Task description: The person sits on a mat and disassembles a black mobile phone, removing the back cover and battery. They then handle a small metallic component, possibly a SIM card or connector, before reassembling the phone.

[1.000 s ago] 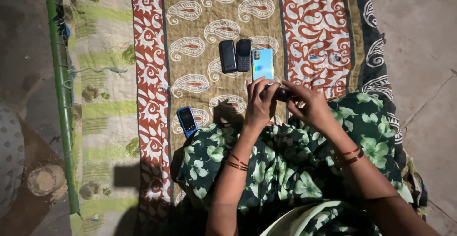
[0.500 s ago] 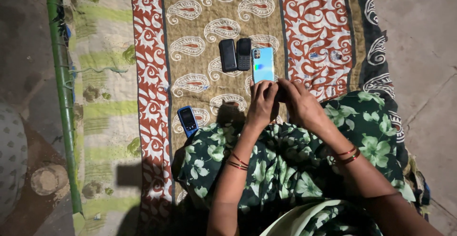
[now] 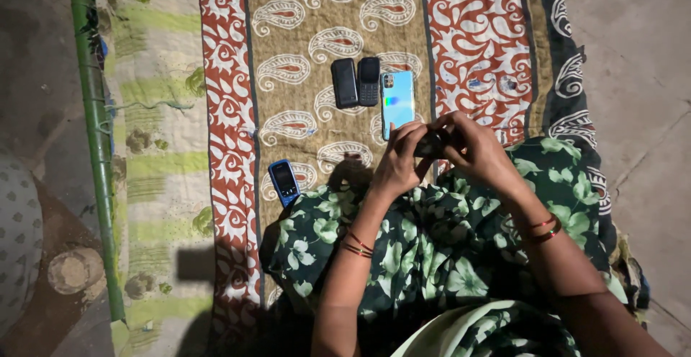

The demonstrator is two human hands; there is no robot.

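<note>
Head view: both hands, left hand (image 3: 397, 161) and right hand (image 3: 481, 150), grip a small dark phone (image 3: 432, 144); probably light, rigid, best held by its edges.

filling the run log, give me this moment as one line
left hand + right hand: both grip small dark object | cloth: two dark phones, light-blue smartphone, blue keypad phone

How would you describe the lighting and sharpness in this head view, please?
Head view: hard sunlight from one side, corners darkened; the hands throw a shadow on the patterned cloth; the pale blue phone shows sheen; the dark object between both hands is too dim to identify; focus sharp.
</note>
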